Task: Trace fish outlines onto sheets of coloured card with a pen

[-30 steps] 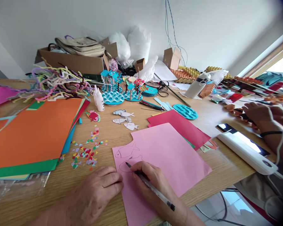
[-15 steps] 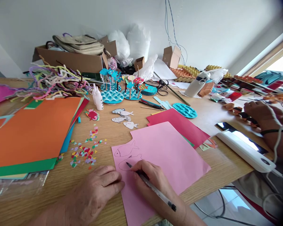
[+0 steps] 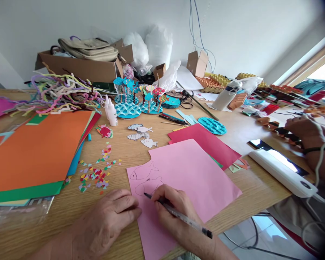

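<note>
My right hand (image 3: 176,209) is closed round a pen (image 3: 188,218) with a clear barrel and black ends. The pen's tip meets the lower line of a second fish outline (image 3: 147,186) on a pink paper sheet (image 3: 200,177). Above that outline is a first drawn fish (image 3: 143,172) with an eye and a gill line. My left hand (image 3: 112,216) rests at the sheet's left edge, fingers loosely bent and lying on the paper and table, holding nothing visible. Cut-out paper fish (image 3: 148,143) lie beyond the sheet.
Coloured paper sheets (image 3: 40,151) and confetti bits (image 3: 94,177) lie to the left. Glue bottles (image 3: 112,115), fish models (image 3: 127,108) and pipe cleaners (image 3: 62,92) stand or lie behind. Red paper (image 3: 206,144) adjoins the pink sheet. At right are a white device (image 3: 283,173) and another person's hand (image 3: 304,130).
The pen tip has moved slightly down and left along the second fish's lower line, and the pen's rear end has swung right and up. My left hand stays at the paper's edge.
</note>
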Action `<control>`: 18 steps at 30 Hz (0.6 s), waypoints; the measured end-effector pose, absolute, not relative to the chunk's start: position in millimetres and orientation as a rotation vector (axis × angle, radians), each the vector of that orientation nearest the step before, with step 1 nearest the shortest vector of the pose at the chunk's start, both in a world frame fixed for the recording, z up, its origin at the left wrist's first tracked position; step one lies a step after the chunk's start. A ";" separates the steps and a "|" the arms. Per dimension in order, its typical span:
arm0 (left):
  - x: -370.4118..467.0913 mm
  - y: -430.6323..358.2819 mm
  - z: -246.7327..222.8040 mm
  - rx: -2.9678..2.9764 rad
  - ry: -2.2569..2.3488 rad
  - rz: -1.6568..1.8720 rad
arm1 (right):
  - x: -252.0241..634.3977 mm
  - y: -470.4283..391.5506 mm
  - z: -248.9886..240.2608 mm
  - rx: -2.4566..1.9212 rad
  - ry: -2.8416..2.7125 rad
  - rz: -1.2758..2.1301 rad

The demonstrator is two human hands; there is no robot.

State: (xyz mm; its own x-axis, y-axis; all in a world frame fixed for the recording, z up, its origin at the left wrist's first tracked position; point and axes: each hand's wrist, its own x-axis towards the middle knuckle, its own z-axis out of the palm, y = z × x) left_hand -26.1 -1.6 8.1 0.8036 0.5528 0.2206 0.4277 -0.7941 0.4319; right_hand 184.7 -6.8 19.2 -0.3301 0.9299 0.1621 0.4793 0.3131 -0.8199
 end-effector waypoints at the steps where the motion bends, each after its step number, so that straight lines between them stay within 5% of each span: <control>1: -26.0 -1.0 8.9 2.628 0.737 0.477 | 184.2 -6.5 19.9 -1.263 -1.925 0.904; 18: -25.4 -0.9 8.5 2.617 0.723 0.468 | 181.2 -5.6 22.4 -1.277 -1.972 0.896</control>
